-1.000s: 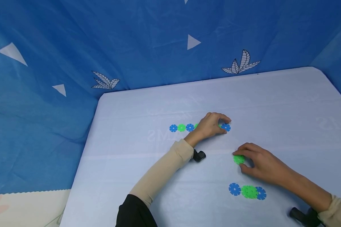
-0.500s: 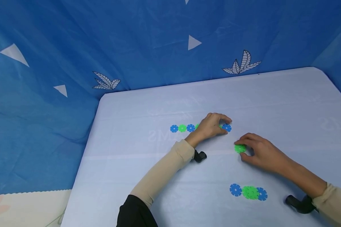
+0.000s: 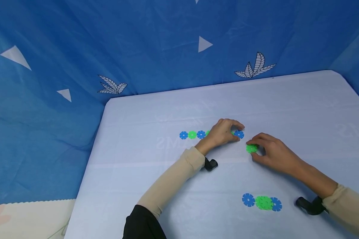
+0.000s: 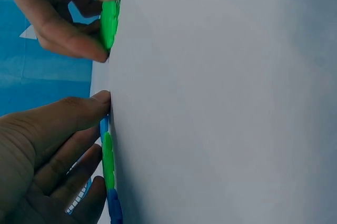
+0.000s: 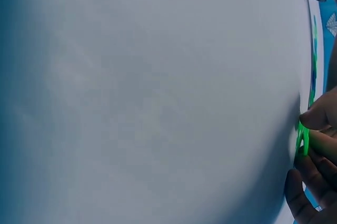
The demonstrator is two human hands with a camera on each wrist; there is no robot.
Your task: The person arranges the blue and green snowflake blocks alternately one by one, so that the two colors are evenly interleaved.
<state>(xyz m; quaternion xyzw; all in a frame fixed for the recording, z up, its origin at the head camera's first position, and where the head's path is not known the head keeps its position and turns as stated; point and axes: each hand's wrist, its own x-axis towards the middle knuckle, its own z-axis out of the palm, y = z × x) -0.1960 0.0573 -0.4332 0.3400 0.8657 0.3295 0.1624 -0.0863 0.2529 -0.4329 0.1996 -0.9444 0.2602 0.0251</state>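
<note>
A row of blue and green notched plastic discs lies on the white table. My left hand reaches over this row and covers its middle. Its thumb and index finger pinch the blue disc at the row's right end. My right hand holds a green notched disc by its edges between thumb and fingers, to the right of and nearer than the row's end. In the left wrist view the held green disc is apart from the row. The right wrist view shows the green disc edge-on.
Nearer the front lie several loose discs: a blue disc, overlapping green discs and another blue disc. A blue curtain hangs behind the white table. Each wrist carries a black camera mount.
My right hand has moved away from me with the green disc, nearing the right end of the row. My left hand has stayed in place.
</note>
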